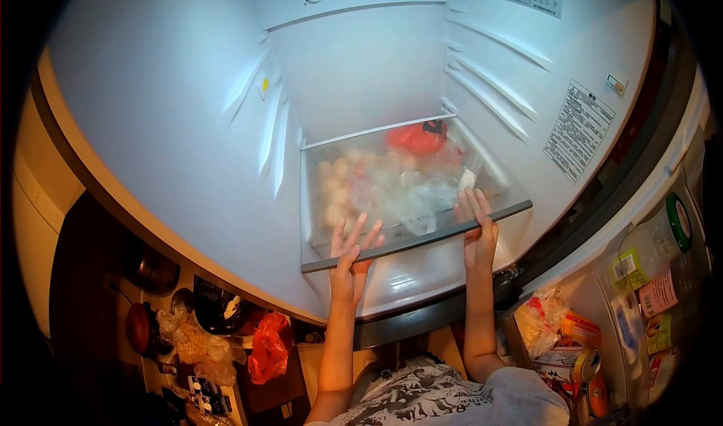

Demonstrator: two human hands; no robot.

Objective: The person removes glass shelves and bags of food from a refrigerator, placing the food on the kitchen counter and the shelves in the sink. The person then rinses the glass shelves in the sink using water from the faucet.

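Observation:
A clear glass shelf [440, 209] with a dark grey front trim [407, 244] lies low in the fridge. My left hand [350, 256] grips the left part of its front edge, fingers spread and thumb at the trim. On the right part of the same edge, my right hand [476, 226] has its fingers over the trim. Through the glass I see several eggs [337, 189], cloudy plastic bags [414, 196] and a red bag [418, 138]. A small white item [467, 179] shows near my right fingertips; its kind is unclear.
Moulded shelf ridges [493, 87] line the fridge walls. The open door [602, 275] at right holds a drink can [584, 366], a bagged item [544, 320] and a green-lidded jar [678, 222]. At lower left are a black bowl [215, 305], plastic bags and a red bag [269, 347].

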